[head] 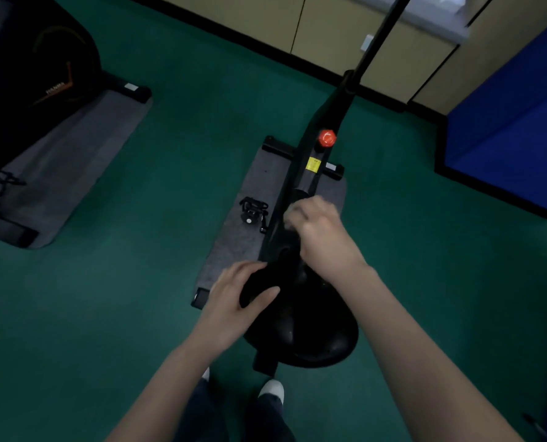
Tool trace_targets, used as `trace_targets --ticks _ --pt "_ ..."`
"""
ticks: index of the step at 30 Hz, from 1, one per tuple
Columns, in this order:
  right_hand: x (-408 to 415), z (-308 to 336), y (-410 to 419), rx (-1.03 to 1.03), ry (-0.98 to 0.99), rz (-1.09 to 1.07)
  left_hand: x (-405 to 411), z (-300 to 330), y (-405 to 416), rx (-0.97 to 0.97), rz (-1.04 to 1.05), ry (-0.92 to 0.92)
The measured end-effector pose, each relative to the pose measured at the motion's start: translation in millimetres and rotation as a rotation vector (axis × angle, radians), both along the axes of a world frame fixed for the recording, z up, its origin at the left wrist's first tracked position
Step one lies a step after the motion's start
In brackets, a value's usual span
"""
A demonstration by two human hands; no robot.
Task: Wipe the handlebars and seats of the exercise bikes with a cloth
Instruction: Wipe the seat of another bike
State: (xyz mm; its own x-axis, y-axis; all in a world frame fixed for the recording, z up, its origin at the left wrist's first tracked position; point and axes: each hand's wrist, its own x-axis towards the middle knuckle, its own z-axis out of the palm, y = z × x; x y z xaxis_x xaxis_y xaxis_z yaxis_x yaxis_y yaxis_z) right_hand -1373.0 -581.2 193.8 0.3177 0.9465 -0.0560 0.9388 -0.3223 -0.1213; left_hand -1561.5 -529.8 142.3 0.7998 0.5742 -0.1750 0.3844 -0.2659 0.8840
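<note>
I look down on a black exercise bike (300,173) standing on a grey mat (243,240). Its wide black seat (316,333) is right below me, nose pointing away. A dark cloth (261,287) lies over the seat's front and is hard to tell from the seat. My left hand (233,301) grips the cloth's near left end, thumb on top. My right hand (320,231), blurred, is closed on its far end above the seat's nose. The handlebar post (377,43) runs up out of view; the handlebars are not visible.
A second black exercise bike (36,78) stands on its own mat (61,173) at the left. A pedal (253,210) sticks out left of my bike, and a red knob (326,138) sits on its frame. Green floor surrounds both. Beige cabinets (323,30) and a blue panel (514,129) line the far wall. My shoe (272,389) is under the seat.
</note>
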Motion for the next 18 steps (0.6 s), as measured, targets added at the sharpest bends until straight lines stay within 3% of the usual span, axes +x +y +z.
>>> trace_targets --ticks 3,9,14,18 --pt "7 -3 -14 0.311 0.122 -0.151 13 2 3 0.005 -0.043 0.007" --pt "-5 -18 -36 0.364 0.211 -0.026 17 -2 3 0.064 -0.061 -0.006" --pt "4 -20 -30 0.665 0.433 -0.462 16 -4 0 0.066 -0.025 -0.025" --pt "-17 -24 -43 0.663 0.484 -0.452 16 -6 -2 0.057 0.014 -0.059"
